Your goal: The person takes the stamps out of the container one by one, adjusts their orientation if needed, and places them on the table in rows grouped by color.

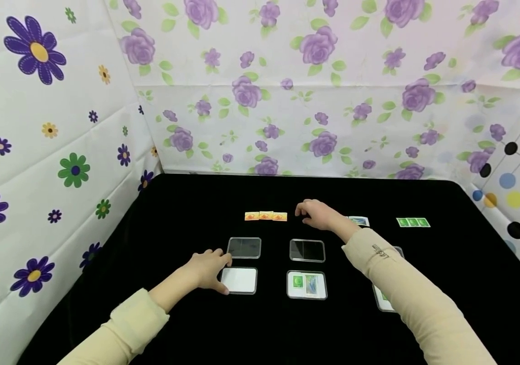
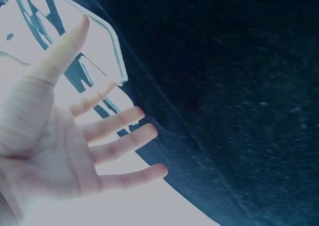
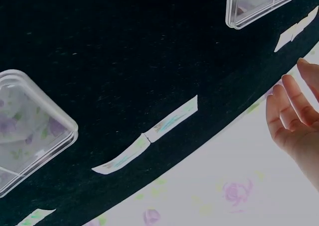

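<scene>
In the head view my left hand (image 1: 207,271) spreads its fingers at the left edge of a flat clear case with a white insert (image 1: 239,281). The left wrist view shows those fingers (image 2: 114,124) extended and nothing held. My right hand (image 1: 317,214), fingers loosely bent and holding nothing, hovers at the back of the table. Left of it lie three orange stamps (image 1: 266,216) in a row. Pale blue stamps (image 1: 359,221) lie to its right, partly hidden by the forearm; the right wrist view shows two of these blue stamps (image 3: 172,119) end to end.
Two clear cases, a left one (image 1: 244,248) and a right one (image 1: 307,250), lie mid-table. A case with a green and a blue stamp (image 1: 307,292) is nearer. The right sleeve partly covers another case (image 1: 384,303). Green stamps (image 1: 413,222) lie back right on the black cloth (image 1: 187,203).
</scene>
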`<state>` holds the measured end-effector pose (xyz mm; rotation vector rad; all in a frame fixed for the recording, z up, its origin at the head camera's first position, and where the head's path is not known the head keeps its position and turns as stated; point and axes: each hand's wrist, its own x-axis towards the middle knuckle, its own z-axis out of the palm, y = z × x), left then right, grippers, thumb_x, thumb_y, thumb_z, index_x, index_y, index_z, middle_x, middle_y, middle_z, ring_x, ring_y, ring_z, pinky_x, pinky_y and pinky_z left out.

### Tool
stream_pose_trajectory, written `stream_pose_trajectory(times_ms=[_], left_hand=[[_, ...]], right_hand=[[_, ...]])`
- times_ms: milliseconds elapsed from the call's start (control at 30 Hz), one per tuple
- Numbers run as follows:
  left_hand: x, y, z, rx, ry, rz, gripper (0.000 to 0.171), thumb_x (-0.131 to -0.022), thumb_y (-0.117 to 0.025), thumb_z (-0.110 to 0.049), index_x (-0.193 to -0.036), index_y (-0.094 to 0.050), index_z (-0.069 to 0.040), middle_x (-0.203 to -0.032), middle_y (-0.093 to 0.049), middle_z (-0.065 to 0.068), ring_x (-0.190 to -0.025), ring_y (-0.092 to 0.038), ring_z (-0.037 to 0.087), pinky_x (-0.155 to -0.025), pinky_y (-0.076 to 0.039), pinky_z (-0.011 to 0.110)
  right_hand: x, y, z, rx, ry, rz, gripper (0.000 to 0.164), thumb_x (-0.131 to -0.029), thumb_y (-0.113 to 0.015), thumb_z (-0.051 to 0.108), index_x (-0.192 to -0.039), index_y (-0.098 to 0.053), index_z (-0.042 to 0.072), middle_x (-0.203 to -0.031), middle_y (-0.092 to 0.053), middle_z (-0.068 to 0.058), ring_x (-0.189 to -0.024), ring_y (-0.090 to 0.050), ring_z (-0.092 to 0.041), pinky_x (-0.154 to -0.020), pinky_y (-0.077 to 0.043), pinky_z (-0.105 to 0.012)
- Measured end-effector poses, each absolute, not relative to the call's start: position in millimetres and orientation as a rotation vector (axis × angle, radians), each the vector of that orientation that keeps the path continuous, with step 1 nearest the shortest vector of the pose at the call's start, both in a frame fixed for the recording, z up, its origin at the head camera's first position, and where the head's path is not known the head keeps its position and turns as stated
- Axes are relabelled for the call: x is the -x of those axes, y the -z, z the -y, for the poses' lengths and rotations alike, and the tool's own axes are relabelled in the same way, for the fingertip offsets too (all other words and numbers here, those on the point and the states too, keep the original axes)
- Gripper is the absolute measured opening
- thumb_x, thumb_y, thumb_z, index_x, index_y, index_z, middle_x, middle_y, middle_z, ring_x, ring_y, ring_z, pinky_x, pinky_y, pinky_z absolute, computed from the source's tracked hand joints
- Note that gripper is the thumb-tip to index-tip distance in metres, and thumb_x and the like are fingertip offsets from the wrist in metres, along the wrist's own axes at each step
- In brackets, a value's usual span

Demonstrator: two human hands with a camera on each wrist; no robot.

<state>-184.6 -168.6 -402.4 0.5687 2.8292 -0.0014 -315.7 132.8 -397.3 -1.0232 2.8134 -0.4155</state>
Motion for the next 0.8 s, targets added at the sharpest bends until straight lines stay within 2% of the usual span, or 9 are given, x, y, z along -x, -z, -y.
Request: stream_pose_trajectory(times_ms=[233,633,800], left_hand=[[182,399,157,-0.645,0.125,-2.841,0.066,-0.064,-0.082,-0.044,-0.115,-0.060,-0.009,-0.116,-0.062,0.015,-0.104,-0.059,0.035,-0.087,-0.045,0.062],[185,394,136,-0.929,0.110,-2.976,0.054,-0.066,-0.080,-0.044,-0.103,-0.064,-0.008,-0.097,-0.068,0.008,-0.089,-0.063,0.027,-0.080,-0.052,0.051],[189,395,124,-1.027,0.118,-3.003,0.052,-0.069,-0.078,-0.044,-0.105,-0.065,-0.009,-0.095,-0.068,0.006,-0.086,-0.064,0.024,-0.080,-0.053,0.050]], right_hand=[[303,397,-142,1.060,0.444,-2.813,0.018,-0.089,-0.062,0.004,-0.107,-0.063,0.001,-0.098,-0.059,-0.014,-0.091,-0.056,-0.028,-0.081,-0.047,-0.043],[284,396,-152,1.072,0.391,-2.868,0.016,-0.088,-0.064,0.006,-0.104,-0.064,0.004,-0.098,-0.061,-0.011,-0.092,-0.059,-0.027,-0.080,-0.050,-0.039],[278,399,-159,1.088,0.436,-2.854,0.016,-0.088,-0.063,0.005,-0.104,-0.064,0.003,-0.097,-0.060,-0.011,-0.092,-0.058,-0.026,-0.079,-0.050,-0.039]])
